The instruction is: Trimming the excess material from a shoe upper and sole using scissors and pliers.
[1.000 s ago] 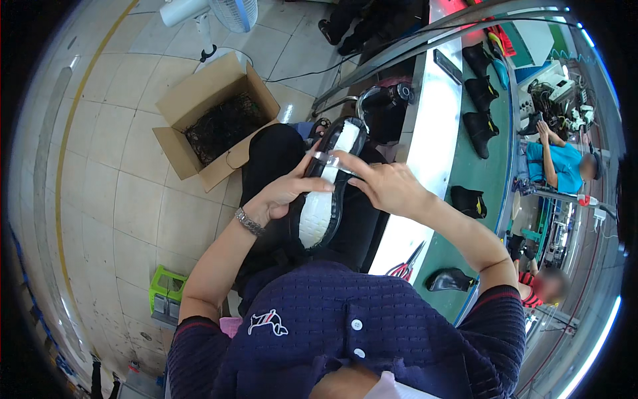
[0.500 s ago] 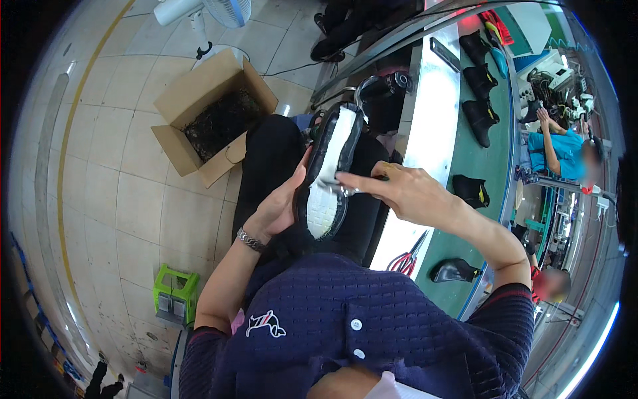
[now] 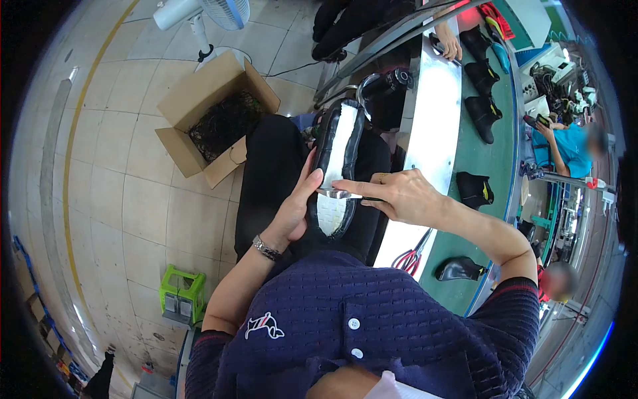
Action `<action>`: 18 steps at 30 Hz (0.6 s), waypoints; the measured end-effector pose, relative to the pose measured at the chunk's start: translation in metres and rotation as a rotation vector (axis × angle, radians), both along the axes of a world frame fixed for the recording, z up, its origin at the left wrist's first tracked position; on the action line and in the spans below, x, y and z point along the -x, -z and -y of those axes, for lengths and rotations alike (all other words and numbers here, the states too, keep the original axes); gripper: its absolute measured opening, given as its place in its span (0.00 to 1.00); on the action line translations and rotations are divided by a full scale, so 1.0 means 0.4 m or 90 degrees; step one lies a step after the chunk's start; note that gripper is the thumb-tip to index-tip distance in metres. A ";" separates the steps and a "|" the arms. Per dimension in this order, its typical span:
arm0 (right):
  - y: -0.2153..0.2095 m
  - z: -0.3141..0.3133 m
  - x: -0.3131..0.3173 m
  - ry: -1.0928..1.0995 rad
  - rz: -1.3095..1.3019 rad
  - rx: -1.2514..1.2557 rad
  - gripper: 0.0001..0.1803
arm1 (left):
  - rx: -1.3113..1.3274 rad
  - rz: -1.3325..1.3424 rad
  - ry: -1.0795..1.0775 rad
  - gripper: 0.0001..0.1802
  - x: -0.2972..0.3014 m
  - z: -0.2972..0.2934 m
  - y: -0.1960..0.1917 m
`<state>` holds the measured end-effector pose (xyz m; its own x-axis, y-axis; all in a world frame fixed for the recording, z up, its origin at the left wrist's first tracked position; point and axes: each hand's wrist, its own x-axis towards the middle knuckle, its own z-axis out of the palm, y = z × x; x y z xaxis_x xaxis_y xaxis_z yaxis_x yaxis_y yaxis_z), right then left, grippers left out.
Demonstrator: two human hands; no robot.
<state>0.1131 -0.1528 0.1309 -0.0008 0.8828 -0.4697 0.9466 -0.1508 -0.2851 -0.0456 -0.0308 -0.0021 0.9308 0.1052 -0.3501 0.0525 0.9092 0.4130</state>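
- Above the lap, just past the centre of the view toward 12 o'clock, a black shoe upper with a white insole board [image 3: 335, 166] lies sole-side up, its length running from 12 to 6 o'clock over black trousers [image 3: 269, 173].
- The left hand [image 3: 296, 206] cups the shoe's edge at its 9 o'clock side, thumb pressed on the rim, fingers wrapped under and closed about it; a metal watch [image 3: 266, 248] sits on that wrist.
- The right hand [image 3: 399, 195] reaches in from 3 o'clock, fingers drawn together and pinched on a thin flat silvery tool [image 3: 342, 193] that lies crosswise on the white board, forefinger stretched along it.
- At 10 o'clock from the shoe, an open brown cardboard box [image 3: 199, 93] of dark scraps stands on the pale tiled floor [image 3: 119, 166].
- At 11 o'clock, near the box, stands a white pedestal fan [image 3: 199, 13].
- At 3 o'clock runs a green conveyor belt with a shiny metal edge [image 3: 492, 159], carrying several black shoe uppers [image 3: 482, 116].
- Red-handled scissors [image 3: 411, 256] lie at 4 o'clock by the metal edge.
- At 8 o'clock a small green plastic stool [image 3: 181, 296] rests on the floor.
- Another person in a blue top [image 3: 565, 143] sits at 2 o'clock beyond the belt.
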 end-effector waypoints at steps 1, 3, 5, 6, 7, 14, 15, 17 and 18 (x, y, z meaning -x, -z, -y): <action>-0.021 -0.015 0.000 -0.003 -0.009 0.036 0.36 | -0.059 0.004 -0.022 0.37 0.002 0.009 0.010; -0.101 -0.052 0.022 0.000 -0.001 0.032 0.36 | -0.116 0.004 -0.048 0.37 0.015 0.022 0.035; -0.111 -0.068 0.043 0.006 0.005 0.026 0.36 | -0.149 0.019 -0.059 0.38 0.022 0.027 0.061; -0.094 -0.068 0.051 0.041 -0.026 -0.140 0.37 | -0.149 0.021 -0.057 0.38 0.018 0.021 0.056; -0.074 -0.060 0.058 0.081 -0.049 -0.309 0.37 | -0.139 0.001 -0.007 0.42 0.009 0.012 0.043; -0.046 -0.061 0.074 0.030 0.065 -0.079 0.37 | -0.109 0.037 0.107 0.64 0.037 -0.017 0.047; -0.031 -0.050 0.074 0.030 0.066 -0.079 0.37 | -0.106 0.040 0.137 0.65 0.032 -0.022 0.048; 0.028 -0.015 0.074 0.058 0.003 -0.219 0.36 | -0.107 0.040 0.149 0.66 0.023 -0.023 0.042; 0.036 -0.029 0.087 0.006 0.159 -0.014 0.35 | -0.105 0.052 0.135 0.67 0.022 -0.025 0.031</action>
<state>0.0785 -0.1413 0.1164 0.1212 0.8924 -0.4346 0.9867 -0.1560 -0.0452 -0.0546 -0.0209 -0.0144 0.9626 -0.0458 -0.2669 0.1949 0.8013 0.5656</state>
